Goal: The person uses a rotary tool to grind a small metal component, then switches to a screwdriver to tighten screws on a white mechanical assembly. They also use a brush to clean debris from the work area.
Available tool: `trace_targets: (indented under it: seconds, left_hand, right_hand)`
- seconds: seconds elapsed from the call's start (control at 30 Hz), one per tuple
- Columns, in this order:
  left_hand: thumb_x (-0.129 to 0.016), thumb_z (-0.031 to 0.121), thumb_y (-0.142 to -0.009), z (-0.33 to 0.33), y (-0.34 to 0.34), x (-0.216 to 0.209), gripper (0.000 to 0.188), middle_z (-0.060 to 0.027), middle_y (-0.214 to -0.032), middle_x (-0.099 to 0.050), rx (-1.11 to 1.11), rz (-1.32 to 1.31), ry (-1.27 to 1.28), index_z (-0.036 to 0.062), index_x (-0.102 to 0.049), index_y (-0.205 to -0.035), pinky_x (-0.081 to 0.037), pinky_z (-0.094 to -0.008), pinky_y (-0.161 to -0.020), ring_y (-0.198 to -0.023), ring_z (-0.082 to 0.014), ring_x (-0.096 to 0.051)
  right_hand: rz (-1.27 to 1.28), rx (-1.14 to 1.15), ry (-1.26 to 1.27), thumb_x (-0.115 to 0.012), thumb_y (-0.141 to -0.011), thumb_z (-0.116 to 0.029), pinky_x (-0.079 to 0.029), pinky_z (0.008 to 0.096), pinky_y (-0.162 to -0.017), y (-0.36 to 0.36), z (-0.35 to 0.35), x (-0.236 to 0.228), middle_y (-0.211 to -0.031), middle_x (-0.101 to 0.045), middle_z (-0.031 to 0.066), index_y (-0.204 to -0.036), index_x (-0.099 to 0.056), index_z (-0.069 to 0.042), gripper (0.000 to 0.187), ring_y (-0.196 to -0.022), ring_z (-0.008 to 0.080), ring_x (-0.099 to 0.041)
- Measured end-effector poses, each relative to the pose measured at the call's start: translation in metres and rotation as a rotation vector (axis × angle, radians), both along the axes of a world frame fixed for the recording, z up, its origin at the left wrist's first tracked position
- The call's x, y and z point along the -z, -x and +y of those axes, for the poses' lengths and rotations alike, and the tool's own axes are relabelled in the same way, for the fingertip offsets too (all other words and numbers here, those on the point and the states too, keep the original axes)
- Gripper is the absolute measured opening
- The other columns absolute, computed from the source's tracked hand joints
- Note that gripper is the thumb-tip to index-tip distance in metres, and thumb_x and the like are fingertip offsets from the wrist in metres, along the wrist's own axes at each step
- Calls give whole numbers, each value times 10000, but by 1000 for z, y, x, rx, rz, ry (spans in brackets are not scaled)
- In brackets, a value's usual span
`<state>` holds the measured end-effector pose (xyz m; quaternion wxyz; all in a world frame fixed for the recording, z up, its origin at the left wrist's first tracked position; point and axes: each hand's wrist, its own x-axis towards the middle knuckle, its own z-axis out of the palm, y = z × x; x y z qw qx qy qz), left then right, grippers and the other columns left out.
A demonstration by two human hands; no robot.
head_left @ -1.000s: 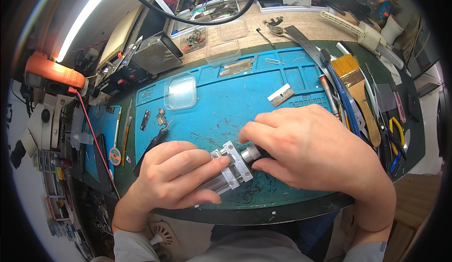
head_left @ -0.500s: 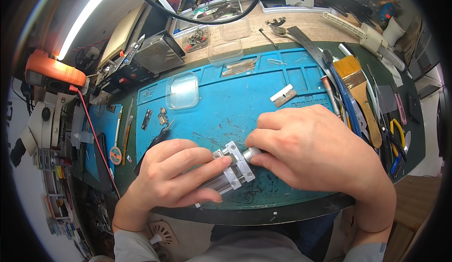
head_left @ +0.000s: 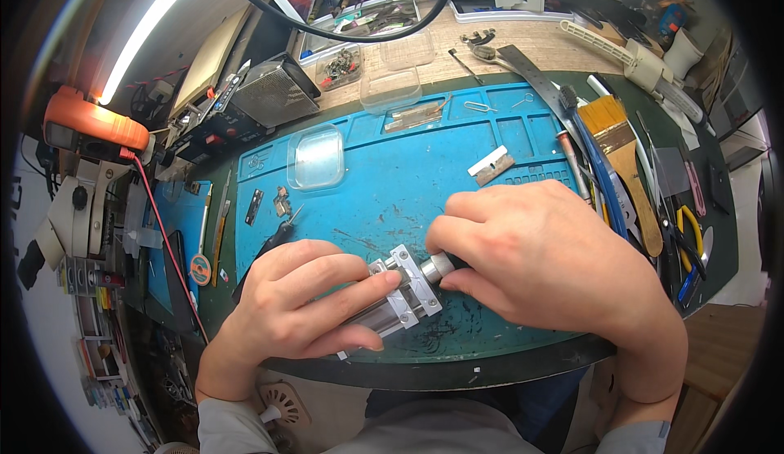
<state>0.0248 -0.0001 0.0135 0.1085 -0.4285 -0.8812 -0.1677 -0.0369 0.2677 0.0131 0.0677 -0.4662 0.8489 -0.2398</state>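
A small silver metal clamp fixture rests on the blue work mat near its front edge, tilted up to the right. My left hand wraps over the fixture's left part, fingers closed on it; whatever lies under the palm is hidden. At the right end sits a round knurled knob. Thumb and bent fingers of my right hand pinch this knob. Just beyond my left hand lies a black-handled screwdriver, its thin tip pointing away.
A clear plastic tray stands at the mat's left, near small metal parts. A blade lies beyond my right hand. On the right are a wide brush and yellow-handled pliers. A red cable hangs at left.
The right fingers have shifted slightly on the knob, baring more of its knurled side. My left hand and the clamp fixture look nearly unmoved.
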Motion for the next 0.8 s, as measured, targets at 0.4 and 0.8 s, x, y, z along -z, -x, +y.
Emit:
trace_targets:
  seconds: [0.4,0.8]
  left_hand:
    - [-766,473,-788,-4,-1,0,501,-34,-924,-658,-45,62,-6,93,-770,-1115,-541,-322,-627,-742,-206,-643]
    - [-773,455,-792,0,-3,-2,483,-21,-922,-661,3,12,39,113,-768,-1133,-540,-321,-642,-761,-201,-645]
  right_hand:
    - [-9,-5,-12,-763,-845,-207,-533,404,-715,1,0,0,-851,-629,72,-950,-667,-79,191,-830,292,-670]
    - [-78,0,-41,-798,-808,-226,-531,422,-740,1,2,-3,-927,-651,102,-1074,-641,-55,353,-894,319,-673]
